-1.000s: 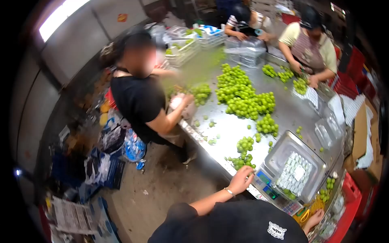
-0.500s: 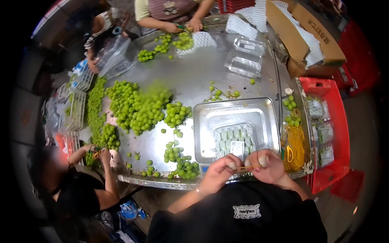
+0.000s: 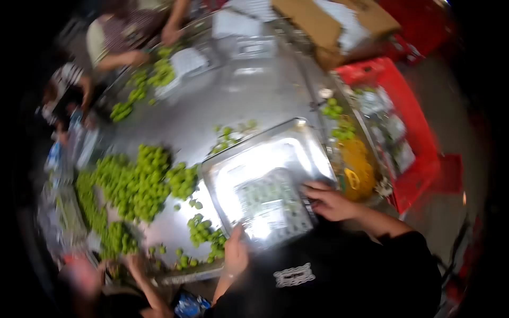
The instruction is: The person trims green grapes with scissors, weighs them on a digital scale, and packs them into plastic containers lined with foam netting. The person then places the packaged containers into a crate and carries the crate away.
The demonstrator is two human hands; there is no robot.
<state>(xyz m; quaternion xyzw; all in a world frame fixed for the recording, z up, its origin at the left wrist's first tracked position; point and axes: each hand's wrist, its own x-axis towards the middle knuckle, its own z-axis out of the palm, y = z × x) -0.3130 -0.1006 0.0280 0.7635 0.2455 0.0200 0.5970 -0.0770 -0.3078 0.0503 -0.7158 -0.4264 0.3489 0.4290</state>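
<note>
A clear plastic box [image 3: 265,199] with a white label shows pale bumpy padding and green contents, blurred by motion. It lies within the shiny metal tray [image 3: 220,167], its near end towards my body. My left hand [image 3: 236,253] is at the box's near left corner, thumb against it and fingers mostly hidden. On the other side, my right hand [image 3: 335,203] reaches over the tray's right rim, its fingertips bent against the box. The yellow band seen earlier between my fingers cannot be made out now.
Green grapes [image 3: 143,183] are heaped left of the tray. Yellow bands [image 3: 358,164] lie right of it, beside a red crate [image 3: 419,140] of packed boxes. Clear containers [image 3: 254,47] and a cardboard box [image 3: 313,26] stand behind. Co-workers' hands [image 3: 135,261] handle grapes at the left.
My hands have parted from the stretched yellow band and moved to either side of the box. The view has turned, so the tray appears slanted and further left.
</note>
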